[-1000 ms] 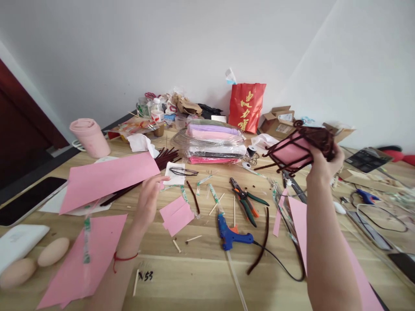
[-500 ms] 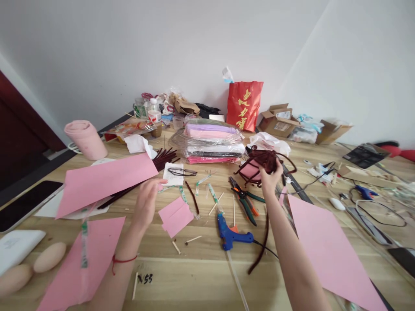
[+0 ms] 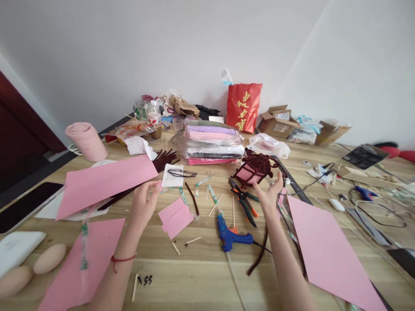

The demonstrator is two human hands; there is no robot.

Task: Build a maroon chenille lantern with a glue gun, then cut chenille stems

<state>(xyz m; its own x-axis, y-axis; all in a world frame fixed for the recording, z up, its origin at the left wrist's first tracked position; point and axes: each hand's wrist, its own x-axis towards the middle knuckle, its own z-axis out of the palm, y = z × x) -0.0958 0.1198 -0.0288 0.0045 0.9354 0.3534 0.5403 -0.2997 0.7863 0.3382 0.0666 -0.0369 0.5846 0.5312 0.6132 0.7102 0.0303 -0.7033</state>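
My left hand [image 3: 145, 202] hovers over the table, left of the small pink paper pieces [image 3: 177, 218]. Its thumb and forefinger close on what looks like a small bit of pink paper. My right hand [image 3: 270, 196] is open, thumb and fingers spread, just in front of a small lantern-like frame [image 3: 254, 168] of dark red fuzzy stems with pink panels. That frame rests on the table behind orange-and-black pliers [image 3: 244, 201]. A blue glue gun [image 3: 231, 233] with a clear glue stick lies between my forearms. One dark red pipe cleaner [image 3: 258, 255] lies beside my right forearm.
Pink sheets [image 3: 108, 183] lie at left over a bundle of dark stems [image 3: 164, 160]; another pink sheet [image 3: 333, 246] lies at right. Behind are plastic-wrapped coloured packs [image 3: 212, 144], a red bag [image 3: 244, 108] and cardboard boxes [image 3: 279, 121]. A phone [image 3: 27, 203] lies far left.
My right hand has let go of the lantern-like frame and drawn back toward me, its fingers spreading. The frame now sits on the table. My left hand's fingers have curled in a little.
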